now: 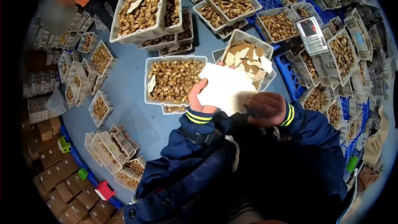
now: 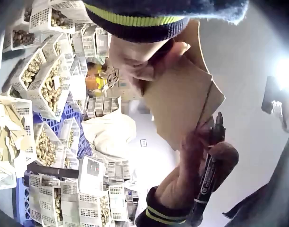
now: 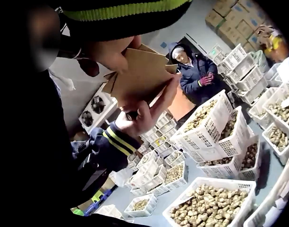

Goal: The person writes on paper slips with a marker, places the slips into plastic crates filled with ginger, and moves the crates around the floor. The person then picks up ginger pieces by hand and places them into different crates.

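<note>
My left hand point(image 1: 201, 97) grips a small stack of cardboard pieces point(image 1: 227, 87), thumb over the near edge; the top piece looks bright white from above. In the left wrist view the stack point(image 2: 175, 99) shows brown, with the left hand point(image 2: 132, 61) at one end. My right hand point(image 1: 267, 108) is at the other side, its fingers at the cardboard's edge. A black marker point(image 2: 209, 177) lies in the right hand point(image 2: 182, 165), tip bare. In the right wrist view the left hand point(image 3: 140, 118) supports the cardboard point(image 3: 140, 78) from below, near the right hand point(image 3: 106, 56).
A basket of brown knobbly pieces point(image 1: 176, 79) stands left of the cardboard, and a basket of torn cardboard point(image 1: 248, 60) beyond it. Stacked baskets surround the blue surface point(image 1: 132, 74). A scale point(image 1: 311, 35) stands at the right. Another person point(image 3: 196, 73) is across from me.
</note>
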{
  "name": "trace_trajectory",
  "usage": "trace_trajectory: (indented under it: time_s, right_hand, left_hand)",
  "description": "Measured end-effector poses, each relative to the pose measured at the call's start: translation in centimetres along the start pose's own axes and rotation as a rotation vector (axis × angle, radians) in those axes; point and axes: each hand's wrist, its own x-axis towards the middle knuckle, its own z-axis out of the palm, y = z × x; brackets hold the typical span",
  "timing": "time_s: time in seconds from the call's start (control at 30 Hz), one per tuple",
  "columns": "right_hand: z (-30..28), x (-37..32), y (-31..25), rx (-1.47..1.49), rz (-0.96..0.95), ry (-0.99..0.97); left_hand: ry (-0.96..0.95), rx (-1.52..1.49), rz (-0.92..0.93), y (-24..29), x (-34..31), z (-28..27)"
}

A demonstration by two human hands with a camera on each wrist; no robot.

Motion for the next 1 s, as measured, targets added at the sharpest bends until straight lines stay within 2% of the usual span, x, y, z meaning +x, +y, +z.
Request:
trace_trajectory:
  time_s: [0.1,0.17,0.23,0.3,0.33,0.37,0.43,0.47,0.5,0.57,0.63,0.7,0.73,0.77,0.83,0.87,0.97,1.0]
  right_hand:
    - [-0.8,-1.5,1.6,-0.059,-0.059,0.033]
    - [-1.5,-2.7,2.9,0.078,-0.029,0.025]
    - [-2.0,-3.7,4.0,0.121,0.000,0.011]
    - [-1.0,-5.6,4.2,0.357,0.375,0.278]
    - [0.1,-6.1,3.4,0.526,0.798,0.414]
    - [0.3,-6.7,3.5,0.658,0.936,0.603]
    - [0.7,-6.7,4.9,1.067,1.046,0.782]
    - [1.8,-8.7,6.2,0.718,1.047,0.514]
    - [2.0,-9.1,6.7,0.720,1.049,0.519]
    - [2.1,-9.9,7.1,0.212,0.749,0.254]
    - [1.2,-10.1,8.0,0.070,0.607,0.197]
    - [1.0,-10.1,7.8,0.156,0.692,0.233]
    - [1.6,-10.7,7.8,0.268,0.806,0.318]
    - [1.7,-11.1,7.8,0.270,0.812,0.319]
    - [1.7,-11.9,8.0,0.933,1.444,0.681]
    - [1.0,-11.8,8.1,0.798,1.447,0.700]
    - [1.7,-13.8,9.5,0.780,1.321,0.920]
    - [1.8,-13.9,9.6,0.778,1.322,0.919]
  left_hand:
    - [-0.057,0.079,-0.024,-1.3,2.3,-0.3]
    - [-0.027,0.122,-0.044,-1.9,3.4,-0.9]
    - [0.099,0.260,-0.022,-2.7,4.1,-1.5]
    - [0.131,0.255,0.015,-3.8,4.7,-0.9]
    - [0.173,0.290,0.072,-4.4,5.2,-0.9]
    - [0.218,0.326,0.128,-5.0,5.6,-0.9]
    - [0.218,0.352,0.133,-5.6,6.4,-1.4]
    - [0.212,0.381,0.136,-5.7,6.8,-1.6]
    - [0.214,0.385,0.132,-5.9,7.2,-1.5]
    - [0.196,0.381,0.119,-6.6,7.7,-1.2]
    - [0.162,0.392,0.134,-6.9,8.3,-1.4]
    - [0.197,0.321,0.151,-6.9,8.5,-1.9]
    - [0.246,0.330,0.206,-7.1,8.7,-1.9]
    - [0.251,0.331,0.201,-6.8,8.6,-2.7]
    - [0.111,0.285,0.228,-5.4,8.4,-4.1]
    - [0.341,0.441,0.315,-5.7,8.6,-3.4]
    - [0.268,0.419,0.289,-5.1,8.4,-4.0]
    - [0.268,0.417,0.288,-5.4,8.5,-3.8]
